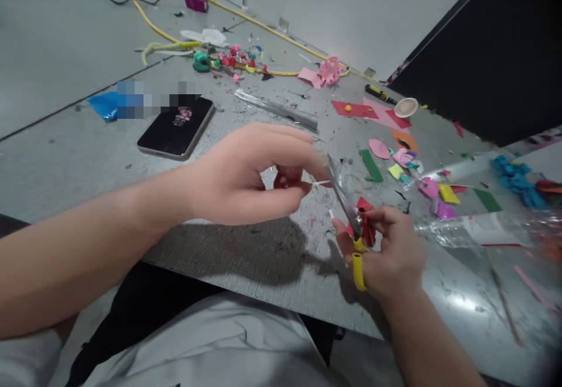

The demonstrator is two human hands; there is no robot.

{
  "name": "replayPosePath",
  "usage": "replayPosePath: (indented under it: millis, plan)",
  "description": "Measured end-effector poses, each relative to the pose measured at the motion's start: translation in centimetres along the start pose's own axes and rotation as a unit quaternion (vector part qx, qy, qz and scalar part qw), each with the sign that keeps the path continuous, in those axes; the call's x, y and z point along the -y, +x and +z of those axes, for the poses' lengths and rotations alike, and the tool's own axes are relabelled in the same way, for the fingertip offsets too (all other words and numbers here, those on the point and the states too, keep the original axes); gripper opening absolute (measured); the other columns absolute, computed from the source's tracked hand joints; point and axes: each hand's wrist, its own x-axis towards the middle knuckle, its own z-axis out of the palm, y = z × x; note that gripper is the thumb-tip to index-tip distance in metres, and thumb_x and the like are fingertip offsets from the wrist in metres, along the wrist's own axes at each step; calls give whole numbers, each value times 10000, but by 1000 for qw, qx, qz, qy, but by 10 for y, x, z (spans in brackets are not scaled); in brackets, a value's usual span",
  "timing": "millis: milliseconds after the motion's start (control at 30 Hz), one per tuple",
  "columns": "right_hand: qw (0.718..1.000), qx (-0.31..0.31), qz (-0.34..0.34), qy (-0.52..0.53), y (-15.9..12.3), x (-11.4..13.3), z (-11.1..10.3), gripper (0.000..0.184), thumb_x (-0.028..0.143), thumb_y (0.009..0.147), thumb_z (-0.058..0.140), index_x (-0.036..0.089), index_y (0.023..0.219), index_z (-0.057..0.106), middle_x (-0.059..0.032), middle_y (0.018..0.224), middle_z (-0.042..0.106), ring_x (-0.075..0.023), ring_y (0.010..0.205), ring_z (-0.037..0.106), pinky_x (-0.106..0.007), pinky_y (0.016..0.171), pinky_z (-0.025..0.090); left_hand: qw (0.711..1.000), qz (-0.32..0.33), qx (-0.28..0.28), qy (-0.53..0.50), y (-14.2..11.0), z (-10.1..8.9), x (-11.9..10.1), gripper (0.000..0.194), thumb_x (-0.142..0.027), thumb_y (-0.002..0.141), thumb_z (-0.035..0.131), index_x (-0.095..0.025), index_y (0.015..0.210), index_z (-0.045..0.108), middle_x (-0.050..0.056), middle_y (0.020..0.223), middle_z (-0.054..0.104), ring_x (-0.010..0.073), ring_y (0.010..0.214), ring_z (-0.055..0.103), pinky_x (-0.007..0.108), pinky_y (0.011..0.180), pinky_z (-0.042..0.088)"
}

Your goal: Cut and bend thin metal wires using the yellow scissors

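Note:
My left hand (252, 173) is over the table, thumb and fingers pinched on a thin shiny strand (321, 182). Something dark red shows between its curled fingers; I cannot make out what it is. In my right hand (393, 252) is a pair of scissors (359, 273) with yellow handles. Their blades point up and away, reaching the strand beside my left fingertips. A red piece (367, 232) lies close by the scissors' pivot and my right fingers; whether I hold it is unclear.
A phone (175, 126) lies left, near a bundle of thin wires (276, 109). Coloured scraps (404, 156) and a clear plastic bottle (492, 230) are to the right. A yellow cord (263, 23) runs along the back, past a purple plug block (196, 2).

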Motion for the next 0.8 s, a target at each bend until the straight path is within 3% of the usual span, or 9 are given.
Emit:
replayPosePath:
  millis: [200, 300, 400, 633, 800]
  plan:
    - [991, -82, -105, -28, 25, 6, 3, 341, 437, 851, 750, 202, 1040, 590, 6, 722, 659, -153, 585, 596, -273, 543, 414, 994, 39, -60, 84, -1, -1, 13, 153, -117, 857, 633, -209, 913, 740, 21, 715, 593, 147, 661, 549, 284, 626, 459]
    - [983, -104, -146, -45, 38, 12, 3, 232, 399, 872, 710, 203, 900, 590, 17, 658, 604, -141, 571, 552, -274, 557, 392, 992, 43, -85, 81, -1, -1, 19, 132, -144, 867, 645, -209, 906, 753, 25, 727, 602, 147, 670, 554, 277, 616, 446]
    - [986, -64, -140, -58, 46, 17, 1, 294, 443, 900, 658, 208, 753, 560, 5, 623, 551, -144, 576, 515, -289, 581, 378, 991, 17, -109, 80, 0, -2, 23, 144, -146, 861, 640, -210, 885, 766, 30, 757, 606, 145, 681, 551, 277, 620, 442]
    - [995, 72, -59, 29, 73, 16, 7, 443, 639, 872, 656, 200, 839, 614, -33, 726, 600, -171, 635, 500, -304, 614, 373, 988, -60, -143, 28, 1, 1, 35, 165, -198, 885, 613, -195, 873, 777, 61, 925, 667, 122, 701, 562, 252, 581, 426]
    - [993, 91, -66, -30, 92, 16, 19, 392, 590, 880, 639, 204, 820, 603, -70, 774, 622, -207, 702, 518, -316, 635, 337, 978, -85, -186, 28, 3, -3, 51, 190, -237, 899, 625, -197, 961, 800, 91, 1005, 709, 158, 842, 629, 247, 634, 473]
